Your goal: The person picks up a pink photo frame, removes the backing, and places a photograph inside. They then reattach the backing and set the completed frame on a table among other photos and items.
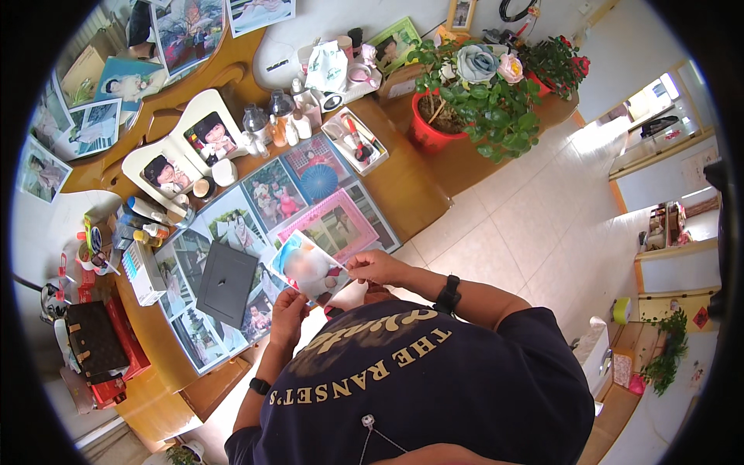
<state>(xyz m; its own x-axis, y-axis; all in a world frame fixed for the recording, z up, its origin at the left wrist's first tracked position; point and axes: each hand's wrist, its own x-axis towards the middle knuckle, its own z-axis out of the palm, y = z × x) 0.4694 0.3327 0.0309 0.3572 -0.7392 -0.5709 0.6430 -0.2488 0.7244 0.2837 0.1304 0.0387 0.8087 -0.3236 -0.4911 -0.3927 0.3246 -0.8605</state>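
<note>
A photo print (316,280) is stretched between my two hands, tilted above the front edge of the desk. My left hand (290,311) pinches its lower left corner. At its right edge, the fingers of my right hand (375,268) close on the print. Left of the photo, a flat dark grey rectangular panel (226,284) lies on the desk; I cannot tell whether it is the back of a picture frame. Beneath both are several photos under a clear cover, among them a pink-bordered one (341,225).
The wooden desk (415,198) carries a double photo frame (208,138), bottles (279,108) and a white box with brushes (355,141) at the back. A red flowerpot (434,128) stands far right. A tissue box (142,271) and brown handbag (97,339) sit left.
</note>
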